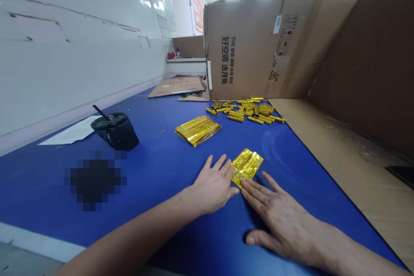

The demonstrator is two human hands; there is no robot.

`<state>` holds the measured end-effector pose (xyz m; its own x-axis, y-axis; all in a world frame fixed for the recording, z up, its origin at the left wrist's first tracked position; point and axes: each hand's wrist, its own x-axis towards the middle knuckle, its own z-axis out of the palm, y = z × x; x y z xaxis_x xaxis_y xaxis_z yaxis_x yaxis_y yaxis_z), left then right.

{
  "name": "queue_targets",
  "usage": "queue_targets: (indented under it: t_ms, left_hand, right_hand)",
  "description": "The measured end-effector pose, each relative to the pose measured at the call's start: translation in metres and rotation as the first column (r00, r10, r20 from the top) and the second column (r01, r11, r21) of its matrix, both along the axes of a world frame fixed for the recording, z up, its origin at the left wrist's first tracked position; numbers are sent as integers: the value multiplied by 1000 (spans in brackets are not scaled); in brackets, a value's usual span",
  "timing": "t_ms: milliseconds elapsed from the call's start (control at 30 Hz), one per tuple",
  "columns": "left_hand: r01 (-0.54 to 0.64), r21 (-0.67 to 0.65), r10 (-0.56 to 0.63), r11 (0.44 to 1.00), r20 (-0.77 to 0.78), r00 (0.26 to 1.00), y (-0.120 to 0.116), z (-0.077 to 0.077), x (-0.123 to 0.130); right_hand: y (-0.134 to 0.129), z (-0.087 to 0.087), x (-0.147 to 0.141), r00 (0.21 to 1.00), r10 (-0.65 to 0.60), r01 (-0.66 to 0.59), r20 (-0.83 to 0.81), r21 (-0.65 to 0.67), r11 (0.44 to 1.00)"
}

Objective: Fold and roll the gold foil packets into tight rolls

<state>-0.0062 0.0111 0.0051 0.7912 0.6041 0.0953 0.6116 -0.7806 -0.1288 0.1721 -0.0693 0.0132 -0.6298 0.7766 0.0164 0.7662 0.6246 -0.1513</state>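
A creased gold foil sheet point(247, 164) lies on the blue table point(155, 168) between my hands. My left hand point(213, 185) is spread palm down, its fingertips at the sheet's left edge. With fingers extended and thumb apart, my right hand point(278, 215) touches the sheet's near edge. Farther forward is a flat stack of gold foil sheets point(198, 129). Beyond it, at the back right of the table, several small gold rolls point(236, 115) lie in a loose pile.
A dark lidded mug point(118, 131) with a straw or handle sticking up stands at the left, beside white paper point(73, 131). A blurred dark patch is nearer. Large cardboard point(252, 51) rises behind and right; flat cardboard point(177, 85) lies at the back.
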Motion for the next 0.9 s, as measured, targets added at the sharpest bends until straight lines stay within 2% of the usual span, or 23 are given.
queue_targets:
  t_ms: [133, 267, 333, 400, 567, 767, 900]
  left_hand:
    - [4, 105, -7, 994, 28, 1000, -10, -1, 8]
    - [113, 39, -112, 993, -7, 994, -21, 2, 14]
    - [130, 37, -130, 991, 8, 991, -22, 3, 13]
    - [114, 36, -115, 993, 28, 993, -19, 3, 11]
    - [-7, 24, 5, 1000, 68, 998, -9, 2, 8]
    - [-18, 22, 15, 1000, 111, 994, -6, 2, 7]
    - [-12, -55, 20, 998, 146, 989, -1, -1, 5]
  right_hand:
    - [1, 3, -1, 1000, -13, 13, -6, -32, 999]
    - [2, 4, -1, 999, -22, 21, -27, -49, 999]
    - [2, 3, -1, 999, -21, 20, -29, -46, 999]
    - [2, 2, -1, 1000, -19, 18, -24, -38, 999]
    - [1, 1, -2, 999, -32, 32, -3, -25, 999]
    - [-3, 6, -4, 998, -23, 19, -51, -78, 997]
    - [-8, 10, -7, 998, -18, 9, -67, -134, 991]
